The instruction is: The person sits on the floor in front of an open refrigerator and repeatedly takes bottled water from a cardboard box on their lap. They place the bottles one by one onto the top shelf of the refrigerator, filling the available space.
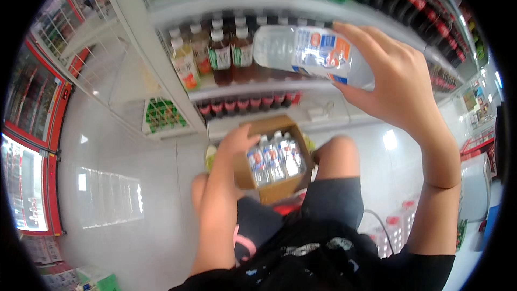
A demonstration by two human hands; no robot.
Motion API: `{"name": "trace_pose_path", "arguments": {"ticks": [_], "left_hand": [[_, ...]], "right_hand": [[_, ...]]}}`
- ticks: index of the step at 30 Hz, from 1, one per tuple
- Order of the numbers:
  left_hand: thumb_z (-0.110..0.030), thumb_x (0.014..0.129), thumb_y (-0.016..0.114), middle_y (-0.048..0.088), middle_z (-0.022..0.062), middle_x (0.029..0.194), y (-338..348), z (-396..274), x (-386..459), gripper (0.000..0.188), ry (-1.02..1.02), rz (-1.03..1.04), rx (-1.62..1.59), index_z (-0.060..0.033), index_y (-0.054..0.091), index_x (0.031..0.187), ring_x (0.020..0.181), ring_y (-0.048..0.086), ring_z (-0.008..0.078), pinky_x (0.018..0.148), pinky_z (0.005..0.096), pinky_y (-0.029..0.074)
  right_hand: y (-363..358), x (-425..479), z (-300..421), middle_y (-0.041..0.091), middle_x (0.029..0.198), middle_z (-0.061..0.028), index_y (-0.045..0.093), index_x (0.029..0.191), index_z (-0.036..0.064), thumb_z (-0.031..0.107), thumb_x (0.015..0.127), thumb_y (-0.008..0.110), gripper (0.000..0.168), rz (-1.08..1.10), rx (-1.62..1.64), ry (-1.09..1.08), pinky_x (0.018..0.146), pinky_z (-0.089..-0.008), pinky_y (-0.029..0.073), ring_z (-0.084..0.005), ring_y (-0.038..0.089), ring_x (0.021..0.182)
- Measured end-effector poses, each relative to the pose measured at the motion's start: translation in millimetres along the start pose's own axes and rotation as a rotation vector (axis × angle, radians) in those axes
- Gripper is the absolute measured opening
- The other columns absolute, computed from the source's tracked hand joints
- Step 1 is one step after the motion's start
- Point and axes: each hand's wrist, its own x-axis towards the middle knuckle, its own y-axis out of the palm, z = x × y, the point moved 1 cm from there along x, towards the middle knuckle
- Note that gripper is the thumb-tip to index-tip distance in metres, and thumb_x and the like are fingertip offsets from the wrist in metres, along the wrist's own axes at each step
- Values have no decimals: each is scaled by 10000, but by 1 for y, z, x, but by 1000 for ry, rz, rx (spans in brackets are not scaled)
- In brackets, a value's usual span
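My right hand [383, 68] grips a clear plastic bottle [278, 48] with a white, blue and orange label. The bottle lies nearly sideways in front of the lower drinks shelf. My left hand [241, 139] is at the left rim of an open cardboard box [278, 192], its fingers reaching over the edge; whether it grips the cardboard is hard to tell. Several similar clear bottles [272, 157] with white caps are inside the box, which sits between my knees.
Dark bottles with green-and-white labels [220, 58] and a yellow drink bottle [185, 66] stand on the shelf. Smaller dark bottles [230, 107] line the level below. A white shelf upright [161, 48] and wire rack [101, 64] are at left; jugs [389, 230] stand right of me.
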Motion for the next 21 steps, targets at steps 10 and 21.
{"name": "trace_pose_path", "arguments": {"ticks": [10,21], "left_hand": [[-477,865,641,585,241,1336,-9,-15,-3,745,-46,35,20,-14,470,1423,1238,565,376,1039,424,445],[-486,873,619,576,240,1347,-11,-21,-2,734,-53,4,46,-45,462,1439,1251,552,375,1045,436,439]], "right_hand": [[186,-109,20,709,935,-107,664,1084,89,296,684,779,465,846,49,-29,658,-428,560,-295,710,832],[326,-114,15,716,892,-76,717,1078,225,357,546,865,567,1223,158,-311,741,-446,546,-297,697,907]]}}
